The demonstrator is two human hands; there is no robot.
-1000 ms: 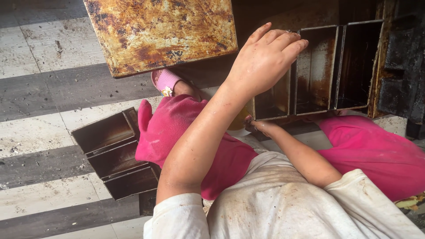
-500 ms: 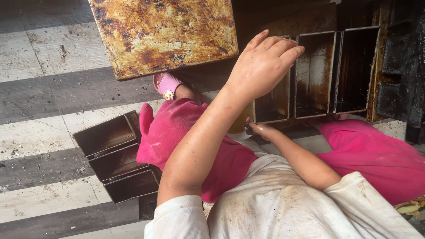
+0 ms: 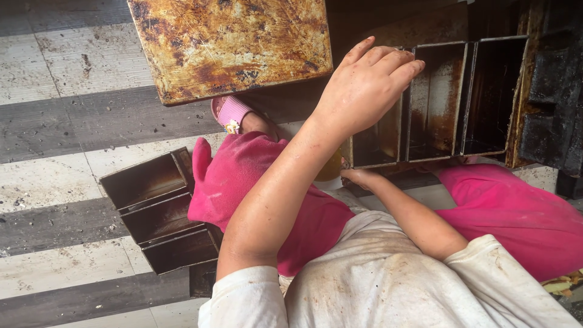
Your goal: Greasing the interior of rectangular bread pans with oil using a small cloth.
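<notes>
Left hand (image 3: 367, 85): lay on the top edge of the strapped loaf tins (image 3: 434, 100), fingers curled over the rim of the nearest tin, gripping it.
Right hand (image 3: 359, 176): reached under the lower edge of the same tins, mostly hidden by the left forearm; whether it was clenched could not be told.
Strapped loaf tins: a row of dark, greasy rectangular tins joined side by side, held tilted on edge above the person's lap, open mouths facing the camera.
Second tin set (image 3: 161, 209): rested on the striped floor (image 3: 54, 170), at the left, just beside the pink-clad knee.
Baking tray (image 3: 228, 42): rusty and stained, flat at the top of the view, apart from both hands.
Sandal (image 3: 231, 114): pink, just below the tray.
Clothing: soiled white shirt (image 3: 376, 285), pink trousers (image 3: 522, 215).
</notes>
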